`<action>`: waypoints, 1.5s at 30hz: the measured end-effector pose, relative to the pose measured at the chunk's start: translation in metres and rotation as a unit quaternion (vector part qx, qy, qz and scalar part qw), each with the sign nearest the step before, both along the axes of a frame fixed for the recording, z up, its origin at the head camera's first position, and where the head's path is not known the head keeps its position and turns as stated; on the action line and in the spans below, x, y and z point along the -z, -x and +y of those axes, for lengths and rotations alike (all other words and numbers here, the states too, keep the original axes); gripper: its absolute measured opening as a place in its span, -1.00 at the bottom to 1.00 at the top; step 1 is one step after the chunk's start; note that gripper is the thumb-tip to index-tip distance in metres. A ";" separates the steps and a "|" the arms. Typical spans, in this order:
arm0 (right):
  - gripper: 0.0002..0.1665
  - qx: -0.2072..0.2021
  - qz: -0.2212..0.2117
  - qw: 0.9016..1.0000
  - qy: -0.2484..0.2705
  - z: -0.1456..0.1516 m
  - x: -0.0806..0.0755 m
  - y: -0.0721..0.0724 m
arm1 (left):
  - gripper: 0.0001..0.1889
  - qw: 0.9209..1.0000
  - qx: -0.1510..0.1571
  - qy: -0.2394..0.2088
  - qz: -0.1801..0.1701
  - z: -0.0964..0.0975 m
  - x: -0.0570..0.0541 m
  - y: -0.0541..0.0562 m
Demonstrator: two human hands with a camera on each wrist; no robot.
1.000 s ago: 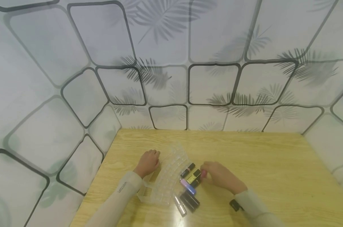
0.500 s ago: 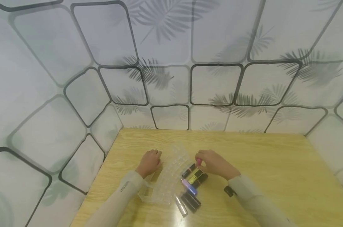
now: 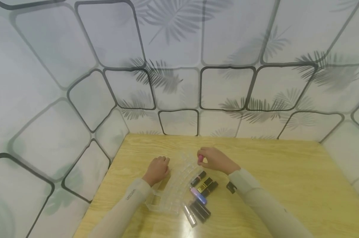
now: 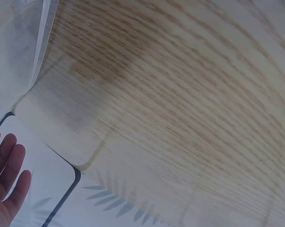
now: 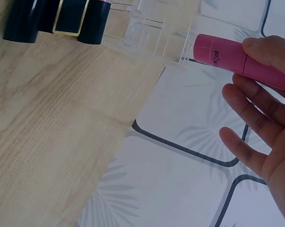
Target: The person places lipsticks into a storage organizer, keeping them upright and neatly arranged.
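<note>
Tube (image 5: 218,51), one end cut off in wrist view, juts lengthwise from the pinching right fingers (image 5: 250,112) toward the rack (image 3: 174,190); left fingers (image 4: 12,165) loosely extended.

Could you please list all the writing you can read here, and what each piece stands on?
"Pix", on the pink tube; any further letters are unclear.
Left sleeve: dark lettering, too blurred to read.
Black-and-gold tube: any lettering is too small to read.

On the bench (image 3: 286,178), several cosmetic tubes (image 3: 198,195) lie at the right of the compartment rack (image 3: 175,186), and the wall (image 3: 179,89) is behind the bench.
</note>
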State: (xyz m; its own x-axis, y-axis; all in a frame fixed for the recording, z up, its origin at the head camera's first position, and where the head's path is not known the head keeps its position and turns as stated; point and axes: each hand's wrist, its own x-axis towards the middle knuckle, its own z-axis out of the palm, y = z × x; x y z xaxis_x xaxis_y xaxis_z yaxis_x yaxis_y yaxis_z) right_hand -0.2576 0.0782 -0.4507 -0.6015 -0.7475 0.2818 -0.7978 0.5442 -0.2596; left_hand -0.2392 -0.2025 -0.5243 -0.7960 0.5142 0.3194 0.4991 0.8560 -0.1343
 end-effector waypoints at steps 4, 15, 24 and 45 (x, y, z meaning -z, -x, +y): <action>-0.89 0.002 0.002 1.000 -0.003 -0.007 0.000 0.009 | -0.90 1.000 -0.005 0.002 -0.008 0.001 -0.001 -0.001; -0.90 0.005 0.008 1.000 -0.022 -0.023 0.011 0.026 | -0.89 1.000 -0.011 0.012 -0.004 0.000 0.001 0.000; -0.88 0.013 0.003 1.000 -0.022 -0.027 0.023 0.032 | -0.75 0.999 -0.017 0.019 0.028 -0.001 0.003 0.001; -0.85 0.029 0.000 0.999 -0.028 -0.034 0.041 0.035 | -0.74 0.999 -0.009 0.013 0.034 -0.001 0.003 0.002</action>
